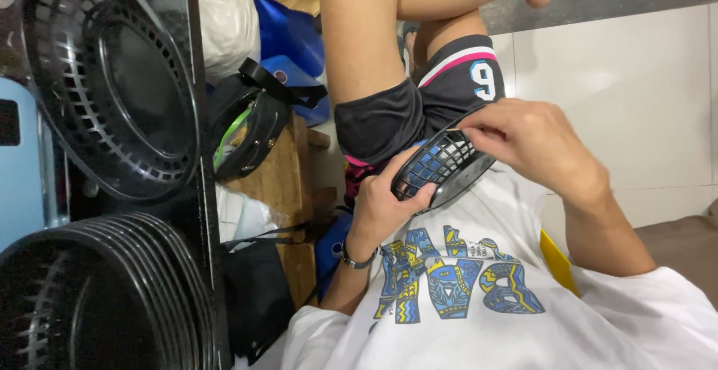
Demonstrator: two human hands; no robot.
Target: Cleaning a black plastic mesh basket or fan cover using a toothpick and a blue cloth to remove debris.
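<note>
A black plastic basket (443, 165) with a lattice wall rests tilted on my lap, against my white printed shirt and black shorts. My left hand (383, 204), with a dark band on the wrist, grips the basket's near rim from below, thumb on the lattice. My right hand (532, 139) pinches the basket's upper rim with its fingertips. Both hands are on the same basket.
A stack of several black baskets (97, 295) stands at the lower left, with a single basket (112, 78) above it on a dark panel. A black pouch (247, 134), a wooden board (288, 183), a white plastic bag (224, 11) and a tiled floor (636, 78) surround me.
</note>
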